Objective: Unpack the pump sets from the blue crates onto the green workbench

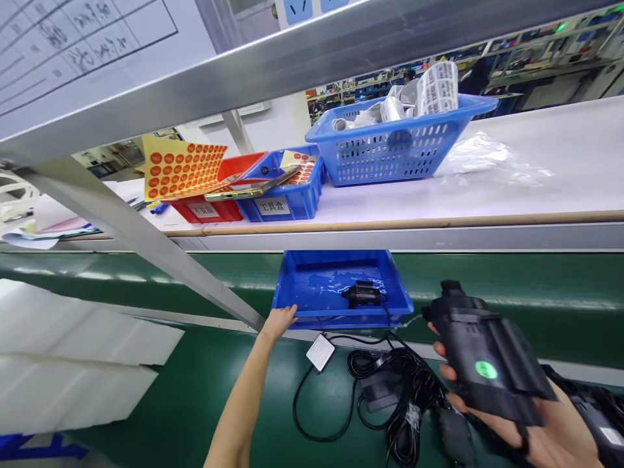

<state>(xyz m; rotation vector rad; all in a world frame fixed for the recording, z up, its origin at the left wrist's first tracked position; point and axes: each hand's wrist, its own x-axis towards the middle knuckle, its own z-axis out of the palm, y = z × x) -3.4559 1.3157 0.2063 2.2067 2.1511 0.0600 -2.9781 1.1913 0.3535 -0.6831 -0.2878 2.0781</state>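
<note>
At the near left corner of the blue bin (341, 318), my left hand (280, 320) has its fingers hooked over the rim. Shallow liquid glistens on the bin's floor, where a small black pump (363, 294) lies on its side with its cable over the near edge. My right hand (550, 416) is wrapped around a larger black pump-like device (480, 357), blurred by motion and raised above the bench to the right of the bin. A round green sticker marks its side. Some right-hand fingers are hidden behind the device.
Coiled black cables (407, 396) and a white square piece (320, 353) lie on the green bench. White foam sheets (88, 325) sit at left. Above, a shelf holds a blue basket (390, 149), a red box (205, 209) and a blue toolbox (287, 205). A slanted metal post (146, 247) crosses the left.
</note>
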